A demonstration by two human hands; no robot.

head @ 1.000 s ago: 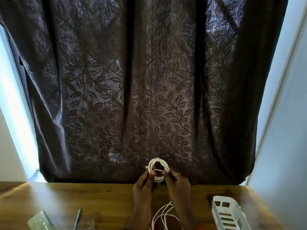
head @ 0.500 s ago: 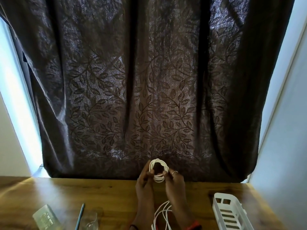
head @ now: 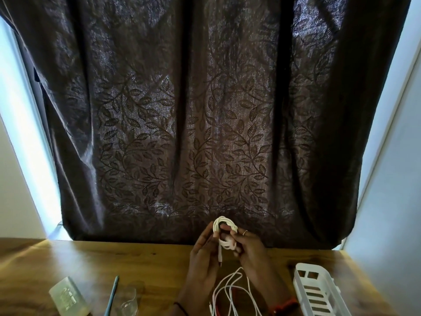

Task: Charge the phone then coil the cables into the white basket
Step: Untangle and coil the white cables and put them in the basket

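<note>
one coiled white cable (head: 225,244) is held upright above the wooden table (head: 79,261), with its loop opening facing the camera. one plug end hangs straight down from it. the left hand (head: 202,256) pinches the coil's left side; the right hand (head: 249,249) curls around its right side. loose white cable strands (head: 232,290) lie nearer, count unclear. one white basket (head: 319,293) stands at the right, long axis near-to-far. markings on one pale block (head: 67,297) at the left are unreadable.
</note>
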